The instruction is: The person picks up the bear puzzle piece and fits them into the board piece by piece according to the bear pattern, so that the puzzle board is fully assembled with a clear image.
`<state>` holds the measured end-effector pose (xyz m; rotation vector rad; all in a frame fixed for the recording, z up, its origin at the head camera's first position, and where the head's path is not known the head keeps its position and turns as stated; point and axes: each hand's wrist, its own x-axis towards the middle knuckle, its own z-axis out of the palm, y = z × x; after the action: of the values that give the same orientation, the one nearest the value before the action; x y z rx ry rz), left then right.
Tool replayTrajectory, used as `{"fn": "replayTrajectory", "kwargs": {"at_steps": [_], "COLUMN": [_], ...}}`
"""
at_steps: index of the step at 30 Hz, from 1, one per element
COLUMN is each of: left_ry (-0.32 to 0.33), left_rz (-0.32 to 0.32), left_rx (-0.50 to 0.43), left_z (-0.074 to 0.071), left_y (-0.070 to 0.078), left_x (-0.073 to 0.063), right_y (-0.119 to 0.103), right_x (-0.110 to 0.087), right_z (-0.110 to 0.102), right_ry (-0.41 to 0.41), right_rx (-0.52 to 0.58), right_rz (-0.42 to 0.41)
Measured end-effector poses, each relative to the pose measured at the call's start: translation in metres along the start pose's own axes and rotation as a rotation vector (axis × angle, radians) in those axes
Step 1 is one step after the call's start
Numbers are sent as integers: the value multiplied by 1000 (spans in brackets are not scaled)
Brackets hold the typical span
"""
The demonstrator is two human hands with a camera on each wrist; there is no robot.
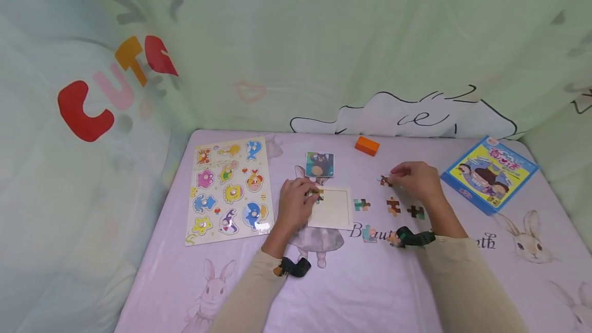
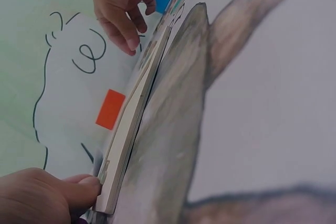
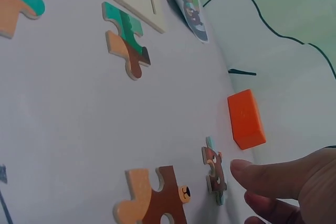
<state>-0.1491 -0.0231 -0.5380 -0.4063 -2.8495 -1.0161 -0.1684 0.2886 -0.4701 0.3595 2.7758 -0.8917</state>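
Observation:
My left hand [image 1: 296,203] is at the left side of a pale wooden puzzle board [image 1: 330,214], its thumb and fingers gripping the edge near the upper left corner. A small puzzle piece [image 1: 319,196] lies in that corner, partly hidden by the fingers. My right hand [image 1: 416,181] is beside a brown bear puzzle piece [image 3: 214,171], fingertips just off it and loosely bent. Nearer me on the cloth lie a brown and orange piece [image 1: 393,206], a dark green and brown piece [image 1: 417,212] and a green and brown piece [image 3: 126,40].
A bear picture card [image 1: 319,164] lies behind the board. An orange block [image 1: 367,146] stands farther back. At left is an animal peg puzzle [image 1: 231,189]; at right, a blue and yellow box [image 1: 491,174]. A teal piece [image 1: 369,234] lies nearer me. Printed curtains surround the table.

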Motion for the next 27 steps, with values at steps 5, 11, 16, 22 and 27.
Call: {"fn": "replayTrajectory", "kwargs": {"at_steps": [5,11,16,22,27], "left_ry": [2,3,0,-9,-8], "left_rz": [-2,-14,-24,-27,-24], "left_rx": [-18,-38,-41,-40,-38], "left_z": [-1,-1,-1,-1,0], "left_y": [0,0,1,2,1], "left_x": [0,-1,-1,-1,-1], "right_y": [0,1,2,2,0], "right_x": [2,5,8,7,7], "right_z": [1,6,8,9,11], "right_ry": [-43,-42,-36,-34,-23], "right_rx": [-39,-71,-79,-76,-78], "right_rz": [14,19,19,28,25]}}
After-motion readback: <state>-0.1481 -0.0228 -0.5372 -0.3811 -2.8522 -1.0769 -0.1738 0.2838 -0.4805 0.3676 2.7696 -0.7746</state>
